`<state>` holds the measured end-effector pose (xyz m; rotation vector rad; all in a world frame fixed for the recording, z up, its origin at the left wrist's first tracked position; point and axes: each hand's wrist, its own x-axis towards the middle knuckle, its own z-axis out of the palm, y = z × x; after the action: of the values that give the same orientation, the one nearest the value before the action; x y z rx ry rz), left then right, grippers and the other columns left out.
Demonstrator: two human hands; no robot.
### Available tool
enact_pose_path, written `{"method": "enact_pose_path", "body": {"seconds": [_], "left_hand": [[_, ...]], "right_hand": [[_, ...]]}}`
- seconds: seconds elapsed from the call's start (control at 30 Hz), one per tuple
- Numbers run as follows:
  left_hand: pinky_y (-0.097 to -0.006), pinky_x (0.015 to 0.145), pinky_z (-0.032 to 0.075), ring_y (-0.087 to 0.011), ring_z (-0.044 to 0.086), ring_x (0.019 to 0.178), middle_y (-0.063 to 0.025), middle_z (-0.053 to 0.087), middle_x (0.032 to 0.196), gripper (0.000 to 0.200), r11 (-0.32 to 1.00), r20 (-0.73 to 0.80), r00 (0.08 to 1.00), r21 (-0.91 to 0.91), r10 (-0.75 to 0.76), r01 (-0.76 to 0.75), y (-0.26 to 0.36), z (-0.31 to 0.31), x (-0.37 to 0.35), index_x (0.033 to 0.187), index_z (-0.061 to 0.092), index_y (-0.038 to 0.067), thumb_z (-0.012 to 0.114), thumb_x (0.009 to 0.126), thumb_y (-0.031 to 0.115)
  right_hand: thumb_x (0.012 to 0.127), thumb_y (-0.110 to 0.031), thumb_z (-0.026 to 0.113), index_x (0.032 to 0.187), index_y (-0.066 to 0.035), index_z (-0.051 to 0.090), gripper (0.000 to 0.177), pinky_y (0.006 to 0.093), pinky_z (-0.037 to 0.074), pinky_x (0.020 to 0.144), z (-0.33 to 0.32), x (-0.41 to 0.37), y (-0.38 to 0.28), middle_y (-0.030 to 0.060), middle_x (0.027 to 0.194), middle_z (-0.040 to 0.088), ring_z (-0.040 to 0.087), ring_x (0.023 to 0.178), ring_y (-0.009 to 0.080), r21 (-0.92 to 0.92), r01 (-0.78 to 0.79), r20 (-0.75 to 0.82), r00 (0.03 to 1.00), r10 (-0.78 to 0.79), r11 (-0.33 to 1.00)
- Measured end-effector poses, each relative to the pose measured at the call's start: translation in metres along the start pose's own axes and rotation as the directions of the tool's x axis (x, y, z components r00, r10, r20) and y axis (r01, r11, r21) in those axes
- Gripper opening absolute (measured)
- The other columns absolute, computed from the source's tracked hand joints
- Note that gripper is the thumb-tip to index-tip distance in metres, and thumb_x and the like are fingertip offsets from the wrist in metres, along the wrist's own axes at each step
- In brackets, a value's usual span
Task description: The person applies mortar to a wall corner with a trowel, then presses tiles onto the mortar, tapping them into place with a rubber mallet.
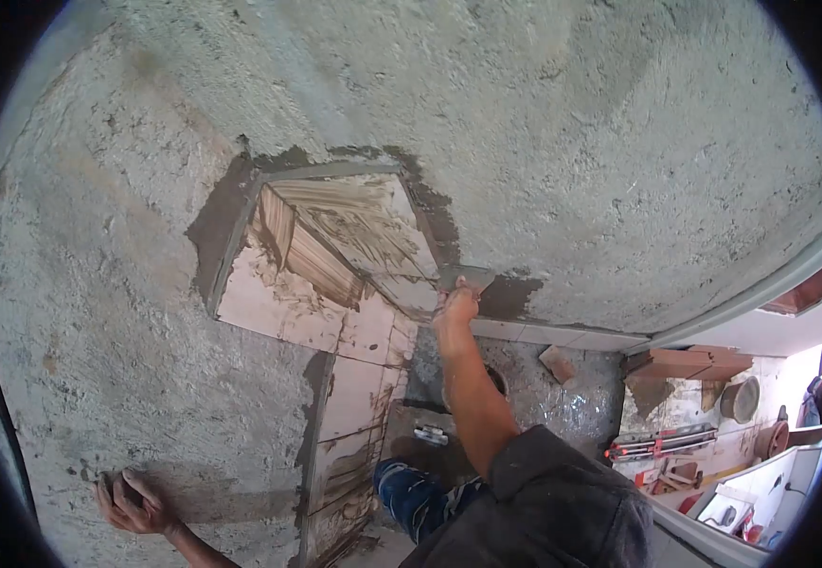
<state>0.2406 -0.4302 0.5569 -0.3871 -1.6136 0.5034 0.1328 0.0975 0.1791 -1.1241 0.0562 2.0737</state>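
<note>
The right hand (455, 305) pinches a flat scraper (477, 275), which sticks out past its fingertips by the bumpy grey wall (619, 170). Just right of this hand is a dark patch (510, 297). Left of it are white tiles (274, 308) with brown smears. Far to its left, the left hand (134, 504) leans on the wall, fingers bent and a little apart.
</note>
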Motion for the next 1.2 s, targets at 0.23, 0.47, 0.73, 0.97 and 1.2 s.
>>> {"method": "enact_pose_path", "body": {"seconds": [0.23, 0.47, 0.73, 0.97, 1.2], "left_hand": [[-0.0471, 0.094, 0.053, -0.0322, 0.065, 0.107, -0.0151, 0.071, 0.111, 0.014, 0.998, 0.003, 0.998, -0.002, -0.064, 0.064, 0.001, 0.000, -0.003, 0.089, 0.067, -0.001, 0.075, 0.089, 0.011], [-0.0473, 0.096, 0.053, -0.0323, 0.065, 0.108, -0.0151, 0.071, 0.110, 0.011, 0.991, 0.015, 0.994, -0.069, -0.112, 0.112, -0.001, -0.001, -0.005, 0.091, 0.068, -0.002, 0.072, 0.090, 0.008], [-0.0451, 0.098, 0.053, -0.0323, 0.065, 0.111, -0.0147, 0.072, 0.110, 0.006, 0.986, -0.034, 0.994, -0.132, -0.104, 0.099, -0.006, 0.002, -0.013, 0.092, 0.069, -0.002, 0.068, 0.091, 0.004], [-0.0384, 0.094, 0.054, -0.0314, 0.067, 0.110, -0.0146, 0.073, 0.112, 0.007, 0.976, -0.016, 0.995, -0.198, -0.101, 0.096, -0.015, 0.004, -0.018, 0.095, 0.071, -0.001, 0.071, 0.091, 0.004], [-0.0398, 0.091, 0.059, -0.0324, 0.068, 0.108, -0.0170, 0.072, 0.105, 0.006, 0.977, 0.038, 0.994, -0.187, -0.100, 0.106, -0.015, 0.002, -0.023, 0.093, 0.070, -0.005, 0.071, 0.088, -0.001]], "right_hand": [[0.089, -0.009, 0.069, 0.111, -0.019, 0.055, 0.028, 0.0333, 0.049, 0.062, 0.048, -0.080, -0.039, -0.0016, 0.100, 0.060, 0.060, 0.079, 0.0152, -0.086, 0.072, 0.209, 0.977, -0.052, 0.994], [0.093, -0.006, 0.064, 0.115, -0.010, 0.058, 0.023, 0.0331, 0.048, 0.071, 0.119, -0.215, -0.094, 0.0027, 0.101, 0.060, 0.059, 0.085, 0.0160, -0.066, 0.524, 0.624, 0.686, -0.374, 0.849], [0.087, -0.001, 0.058, 0.115, 0.002, 0.060, 0.028, 0.0400, 0.048, 0.081, 0.185, -0.254, -0.114, 0.0163, 0.109, 0.058, 0.057, 0.101, 0.0311, 0.336, 0.771, 0.869, -0.475, -0.137, -0.541], [0.081, -0.011, 0.059, 0.098, -0.004, 0.060, 0.018, 0.0417, 0.049, 0.081, 0.182, -0.195, -0.038, 0.0146, 0.096, 0.054, 0.055, 0.097, 0.0338, 0.523, 0.468, 0.846, -0.390, 0.365, -0.712], [0.081, -0.003, 0.061, 0.110, -0.003, 0.062, 0.029, 0.0451, 0.048, 0.083, 0.079, -0.171, -0.031, 0.0180, 0.102, 0.057, 0.056, 0.100, 0.0379, 0.421, 0.836, 0.876, -0.273, 0.398, -0.351]]}}
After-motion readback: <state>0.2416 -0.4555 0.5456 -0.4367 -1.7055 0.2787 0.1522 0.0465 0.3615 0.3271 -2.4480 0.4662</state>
